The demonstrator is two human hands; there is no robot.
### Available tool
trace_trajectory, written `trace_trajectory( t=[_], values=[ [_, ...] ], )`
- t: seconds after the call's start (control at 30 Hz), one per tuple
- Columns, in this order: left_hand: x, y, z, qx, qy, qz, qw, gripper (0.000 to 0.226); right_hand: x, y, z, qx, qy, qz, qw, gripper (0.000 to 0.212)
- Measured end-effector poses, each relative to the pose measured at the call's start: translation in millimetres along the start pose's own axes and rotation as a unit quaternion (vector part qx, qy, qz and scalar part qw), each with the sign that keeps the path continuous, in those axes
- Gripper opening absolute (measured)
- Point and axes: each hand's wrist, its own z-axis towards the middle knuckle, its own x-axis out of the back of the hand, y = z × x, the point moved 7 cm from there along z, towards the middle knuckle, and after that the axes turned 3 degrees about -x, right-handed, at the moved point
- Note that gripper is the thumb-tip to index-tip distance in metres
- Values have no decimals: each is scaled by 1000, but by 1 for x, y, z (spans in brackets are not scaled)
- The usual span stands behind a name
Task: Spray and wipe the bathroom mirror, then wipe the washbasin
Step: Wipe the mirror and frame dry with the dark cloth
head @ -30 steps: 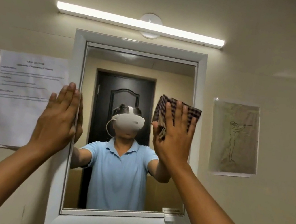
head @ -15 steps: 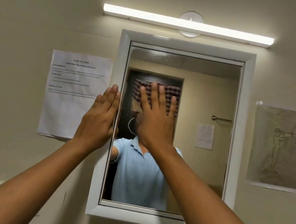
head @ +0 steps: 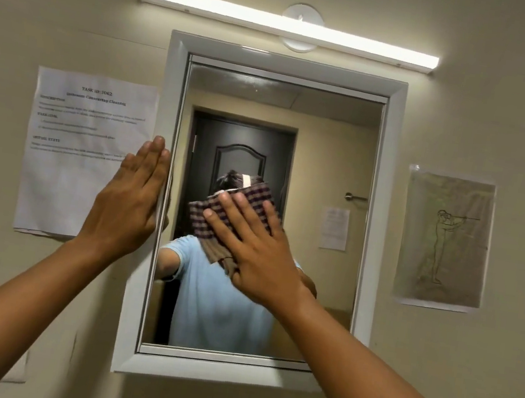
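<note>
The mirror (head: 332, 134) hangs on the wall in a white frame (head: 377, 216). My right hand (head: 256, 252) presses a brown checked cloth (head: 217, 219) flat against the glass near the mirror's middle, fingers straight and spread. My left hand (head: 127, 202) lies flat against the left side of the frame, fingers straight and together. The glass reflects a person in a light blue shirt and a dark door. Neither a washbasin nor a spray bottle is in view.
A lit tube lamp (head: 286, 27) runs above the mirror. A printed sheet (head: 78, 123) is taped to the wall left of the frame. A drawing in a plastic sleeve (head: 444, 239) hangs to the right.
My right hand has slid the cloth leftward from the mirror's right side, then down toward the middle. My left hand stays on the left of the frame. The view has shifted.
</note>
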Motion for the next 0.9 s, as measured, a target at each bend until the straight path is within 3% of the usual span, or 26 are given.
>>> trace_trajectory(
  t=[0.17, 0.27, 0.57, 0.7, 0.8, 0.9],
  values=[
    [3, 6, 1, 21, 9, -10, 1000, 70, 14, 85, -11, -155, 9, -9, 988, 78],
    [4, 9, 0, 23, 9, -12, 1000, 73, 17, 113, -36, -251, 36, -2, 967, 70],
    [2, 8, -2, 27, 6, -32, 999, 76, -2, 62, -95, -442, 64, 74, 892, 70],
    [0, 5, -2, 25, 13, -35, 999, 82, -7, 39, -79, -455, 53, 73, 886, 75],
    [-1, 7, -2, 24, 3, -39, 999, 81, -2, 25, -37, -382, 43, 74, 920, 72],
    [0, 4, -2, 19, -7, -31, 999, 81, 3, -1, 15, -298, 30, 77, 951, 85]
  ],
)
